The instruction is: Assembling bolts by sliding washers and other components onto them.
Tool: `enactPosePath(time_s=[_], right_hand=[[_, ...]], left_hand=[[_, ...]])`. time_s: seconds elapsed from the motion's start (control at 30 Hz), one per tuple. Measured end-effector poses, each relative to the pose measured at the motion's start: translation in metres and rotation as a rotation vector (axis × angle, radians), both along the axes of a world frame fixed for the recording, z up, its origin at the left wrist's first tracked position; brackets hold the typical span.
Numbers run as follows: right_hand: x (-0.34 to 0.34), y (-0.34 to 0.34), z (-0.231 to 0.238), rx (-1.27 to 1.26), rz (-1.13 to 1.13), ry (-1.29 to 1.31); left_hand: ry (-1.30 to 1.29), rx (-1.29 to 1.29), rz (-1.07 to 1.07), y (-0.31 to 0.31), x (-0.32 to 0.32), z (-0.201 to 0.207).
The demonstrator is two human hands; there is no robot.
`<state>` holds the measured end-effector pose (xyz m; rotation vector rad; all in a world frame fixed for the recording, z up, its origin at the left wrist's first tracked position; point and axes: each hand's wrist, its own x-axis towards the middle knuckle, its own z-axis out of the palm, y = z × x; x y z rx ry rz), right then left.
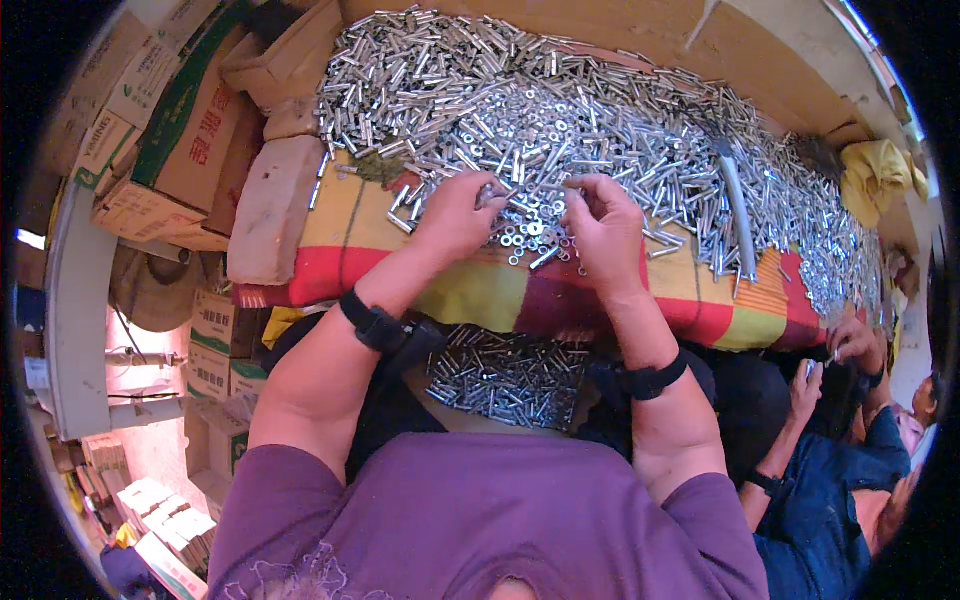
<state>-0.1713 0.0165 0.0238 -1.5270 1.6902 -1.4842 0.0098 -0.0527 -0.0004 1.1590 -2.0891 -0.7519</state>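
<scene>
Both hands, left hand (455, 212) & right hand (603, 225), pinch small parts from metal pile (560, 110); lap tray (505, 375) holds bolts.

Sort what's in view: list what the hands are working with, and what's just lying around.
In use:
left hand
right hand
heap of metal sleeves, bolts and washers
striped cloth
pile of finished pieces

Lying about:
cardboard boxes
yellow rag

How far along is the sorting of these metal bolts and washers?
Done: a batch of silvery parts lies in the lap below the table edge. In hand: the left hand and right hand each pinch small pieces over loose washers. Left: a big heap of bolts covers the striped cloth, so most remains.
</scene>
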Motion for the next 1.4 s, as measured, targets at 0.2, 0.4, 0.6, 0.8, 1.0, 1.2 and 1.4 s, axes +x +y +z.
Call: enactPosePath(time_s=[0.2,0.4,0.6,0.8,1.0,1.2,1.4], right_hand=[[0.003,0.0,0.004,0.027,0.134,-0.454],[0.027,0.008,0.002,0.163,0.261,-0.359],[0.045,0.01,-0.013,-0.056,0.419,0.315],[0.036,-0.003,-0.011,-0.14,0.228,0.919],[0.023,-0.003,-0.011,-0.087,0.214,0.889],[0.01,0.002,-0.004,-0.032,0.055,0.304],[-0.007,0.002,0.002,-0.052,-0.059,-0.001]], left_hand=[[0.231,0.45,-0.177,0.011,0.002,0.018],[0.609,0.901,-0.08,0.021,0.018,0.017],[1.087,1.304,0.065,0.031,0.039,0.009],[0.989,1.128,0.135,0.007,0.052,0.01],[-0.255,0.03,0.195,0.0,0.022,0.017],[-0.389,-0.077,0.15,0.008,0.007,0.007],[-0.401,-0.072,0.206,0.007,-0.002,0.018]])
